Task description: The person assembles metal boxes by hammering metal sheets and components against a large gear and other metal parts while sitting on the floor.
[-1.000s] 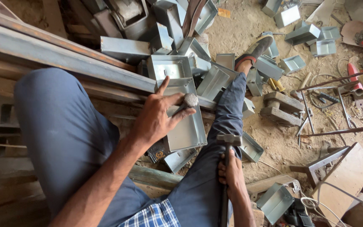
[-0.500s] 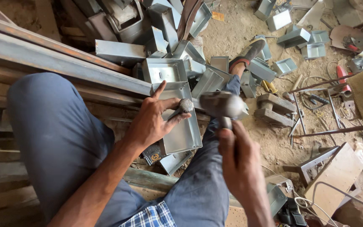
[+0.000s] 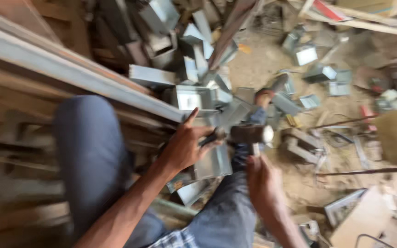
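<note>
Now hammer (image 3: 251, 134) meets punch (image 3: 213, 136).

Blurred view down at a seated person's lap. The left hand (image 3: 184, 147) presses a folded sheet-metal piece (image 3: 212, 160) against the knee. The right hand (image 3: 263, 179) grips a hammer (image 3: 249, 134), its head just beside the left fingers. Metal offcuts (image 3: 309, 55) litter the dirt floor (image 3: 263, 59).

Silver-grey metal box (image 3: 210, 160), dark grey hammer head (image 3: 250, 134). Blue-grey trousers (image 3: 93, 156), blue-and-white checked shirt (image 3: 175, 239). Sandy brown floor (image 3: 258, 69).
</note>
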